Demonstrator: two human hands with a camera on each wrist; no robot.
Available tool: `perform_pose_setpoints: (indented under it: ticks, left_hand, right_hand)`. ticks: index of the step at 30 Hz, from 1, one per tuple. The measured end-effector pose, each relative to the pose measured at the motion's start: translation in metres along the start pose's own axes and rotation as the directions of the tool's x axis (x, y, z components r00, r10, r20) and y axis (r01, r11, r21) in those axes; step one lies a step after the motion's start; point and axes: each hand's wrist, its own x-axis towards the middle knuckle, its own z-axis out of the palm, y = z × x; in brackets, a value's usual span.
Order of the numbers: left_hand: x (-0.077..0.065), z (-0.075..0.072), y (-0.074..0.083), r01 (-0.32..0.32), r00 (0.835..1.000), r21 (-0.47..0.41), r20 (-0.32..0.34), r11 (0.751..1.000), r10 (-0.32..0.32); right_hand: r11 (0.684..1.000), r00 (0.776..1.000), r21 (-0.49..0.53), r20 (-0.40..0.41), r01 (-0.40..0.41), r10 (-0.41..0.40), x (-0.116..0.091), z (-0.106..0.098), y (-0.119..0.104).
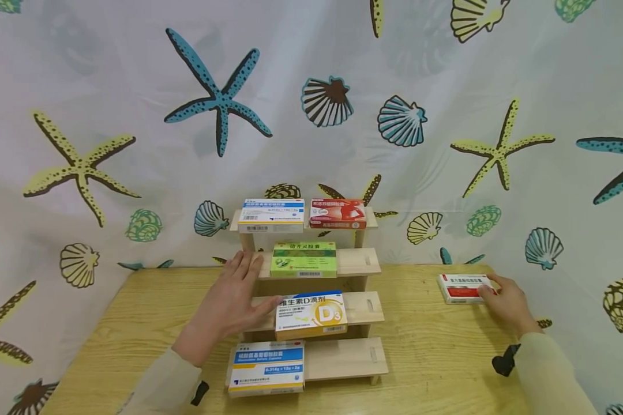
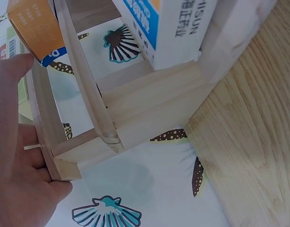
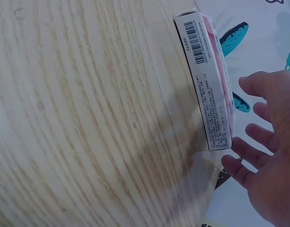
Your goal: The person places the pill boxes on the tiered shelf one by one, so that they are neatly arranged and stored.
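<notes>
My left hand [image 1: 232,297] rests against the left end of a light wooden stepped stand [image 1: 360,262], fingers stretched at the second tier. Its thumb reaches the left end of a vitamin D medicine box [image 1: 311,314], orange-ended in the left wrist view. On the right, my right hand [image 1: 507,302] is at the end of a white and red medicine box [image 1: 462,289] lying on the table. In the right wrist view the fingers [image 3: 251,153] are spread and loosely bent beside that box, one fingertip by its corner, the thumb apart from it.
A blue and white medicine box [image 1: 273,215] and a red one [image 1: 338,214] stand on the top tier. Below is a green box [image 1: 303,259]; another blue and white box [image 1: 266,369] leans at the lowest tier. A patterned curtain [image 1: 342,155] hangs behind the wooden table [image 1: 426,357].
</notes>
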Motion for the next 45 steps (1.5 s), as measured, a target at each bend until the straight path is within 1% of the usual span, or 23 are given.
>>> perform_pose_setpoints:
  ticks: [6, 15, 18, 23, 30, 36, 39, 45]
  left_hand:
    - [0.001, 0.0, 0.001, 0.009, 1.0, -0.005, 0.001, 1.0, -0.009]
    - [0.0, -0.001, 0.001, 0.024, 1.0, -0.005, 0.012, 1.0, -0.024]
    - [0.0, 0.0, 0.002, 0.028, 1.0, -0.005, 0.013, 1.0, -0.028]
    - [0.0, 0.0, 0.002, 0.022, 1.0, 0.003, 0.008, 1.0, -0.022]
    - [-0.001, -0.001, 0.002, 0.015, 1.0, 0.007, 0.002, 1.0, -0.015]
    - [0.0, -0.001, 0.003, 0.019, 1.0, 0.007, 0.009, 1.0, -0.019]
    - [0.0, -0.001, 0.003, 0.02, 1.0, 0.008, 0.007, 1.0, -0.02]
    - [0.0, -0.001, 0.003, 0.027, 1.0, 0.008, 0.007, 1.0, -0.027]
  right_hand:
    - [1.0, 1.0, -0.006, -0.005, 0.015, -0.015, 0.006, 0.003, 0.001]
    - [0.999, 0.999, -0.047, 0.03, 0.019, -0.018, 0.008, 0.008, 0.005]
    - [0.999, 0.999, -0.045, 0.036, 0.012, -0.011, 0.009, 0.01, 0.006]
    - [0.999, 0.999, -0.047, 0.044, 0.026, -0.024, 0.01, 0.013, 0.007]
    - [0.999, 0.995, -0.04, 0.099, 0.013, -0.009, 0.01, 0.015, 0.01]
    - [0.998, 0.984, -0.057, 0.175, -0.029, 0.039, 0.01, 0.012, 0.01]
    - [0.997, 0.982, -0.069, 0.186, -0.03, 0.043, 0.008, 0.01, 0.008]
    - [0.997, 0.982, -0.073, 0.186, -0.003, 0.016, 0.005, 0.008, 0.009]
